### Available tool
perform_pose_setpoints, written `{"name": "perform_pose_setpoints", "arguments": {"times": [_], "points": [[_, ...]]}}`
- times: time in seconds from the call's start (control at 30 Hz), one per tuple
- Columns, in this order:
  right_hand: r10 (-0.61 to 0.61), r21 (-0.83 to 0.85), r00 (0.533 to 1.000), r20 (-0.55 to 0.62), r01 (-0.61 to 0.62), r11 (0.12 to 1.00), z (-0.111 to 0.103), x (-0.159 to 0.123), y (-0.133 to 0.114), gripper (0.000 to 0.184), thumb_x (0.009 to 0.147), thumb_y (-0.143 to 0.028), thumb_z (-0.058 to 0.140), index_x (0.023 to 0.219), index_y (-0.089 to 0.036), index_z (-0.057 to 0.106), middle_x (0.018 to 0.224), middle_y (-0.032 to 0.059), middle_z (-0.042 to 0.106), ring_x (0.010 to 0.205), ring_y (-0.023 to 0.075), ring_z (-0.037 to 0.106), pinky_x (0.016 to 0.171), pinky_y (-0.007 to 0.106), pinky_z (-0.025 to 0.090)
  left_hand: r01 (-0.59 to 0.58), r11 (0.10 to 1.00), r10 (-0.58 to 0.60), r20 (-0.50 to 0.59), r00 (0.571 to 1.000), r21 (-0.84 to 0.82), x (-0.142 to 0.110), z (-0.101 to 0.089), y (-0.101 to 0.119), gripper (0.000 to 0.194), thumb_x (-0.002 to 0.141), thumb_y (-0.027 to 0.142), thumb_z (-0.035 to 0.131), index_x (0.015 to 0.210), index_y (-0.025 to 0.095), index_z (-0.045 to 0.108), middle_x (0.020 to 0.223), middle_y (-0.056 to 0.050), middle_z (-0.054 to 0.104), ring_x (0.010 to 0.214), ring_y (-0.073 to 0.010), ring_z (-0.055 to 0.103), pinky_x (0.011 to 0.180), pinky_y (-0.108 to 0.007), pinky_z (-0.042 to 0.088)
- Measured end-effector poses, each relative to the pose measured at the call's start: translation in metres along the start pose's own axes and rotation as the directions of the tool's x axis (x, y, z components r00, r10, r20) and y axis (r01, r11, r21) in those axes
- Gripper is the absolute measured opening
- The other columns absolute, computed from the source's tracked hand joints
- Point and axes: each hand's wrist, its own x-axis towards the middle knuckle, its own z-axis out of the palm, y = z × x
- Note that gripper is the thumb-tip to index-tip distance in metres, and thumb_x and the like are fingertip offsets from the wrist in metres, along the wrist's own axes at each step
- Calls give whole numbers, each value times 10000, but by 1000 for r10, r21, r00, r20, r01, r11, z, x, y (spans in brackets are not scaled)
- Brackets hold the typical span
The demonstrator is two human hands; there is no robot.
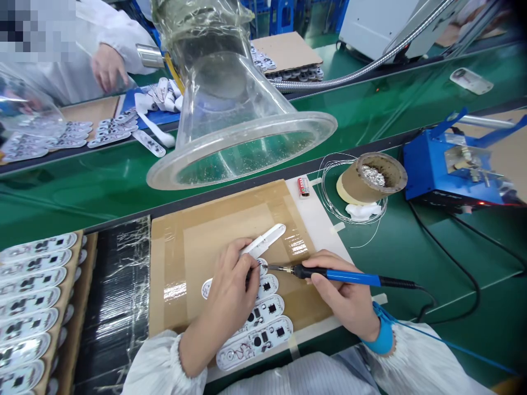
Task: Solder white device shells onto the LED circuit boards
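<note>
My right hand (345,293) grips a blue-handled soldering iron (349,277) like a pen, its tip touching a small white circuit board (261,267). My left hand (231,291) pinches a white plastic piece (265,240) and presses down on that board. Three more white oval circuit boards (263,332) lie in a row just below, on a tape-covered cardboard work mat (193,247). A blue wrist strap (381,334) circles my right wrist.
A clear fume-extraction funnel (242,126) hangs over the green conveyor belt (82,181). A tape roll holding solder dross (370,178) and loose solder wire sit right of the mat, beside a blue soldering station (448,164). Stacked boards (28,296) lie far left. Another person's hand (107,67) works across the belt.
</note>
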Motion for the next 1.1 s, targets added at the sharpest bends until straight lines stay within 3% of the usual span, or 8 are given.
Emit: {"name": "perform_pose_setpoints", "arguments": {"times": [0.53, 1.1], "points": [[27, 30, 999, -35, -26, 999, -3, -4, 6, 211, 1023, -168, 670, 1138, -289, 799, 993, 37, 747, 808, 181, 734, 701, 304, 622, -7, 1000, 7, 8, 1000, 15, -1, 2, -2, 183, 1062, 86, 504, 961, 237, 484, 1362, -96, 558, 1265, -286, 574, 1021, -521, 526], [58, 55, 995, -80, -54, 997, -3, -5, 10, 152, 1035, -225, 685, 1111, -276, 806, 935, 35, 729, 727, 171, 727, 661, 289, 608, -7, 1000, 7, 7, 1000, 15, 0, 0, -1, 187, 1058, 85, 515, 956, 239, 483, 1356, -94, 562, 1244, -282, 578, 1004, -517, 536]]}}
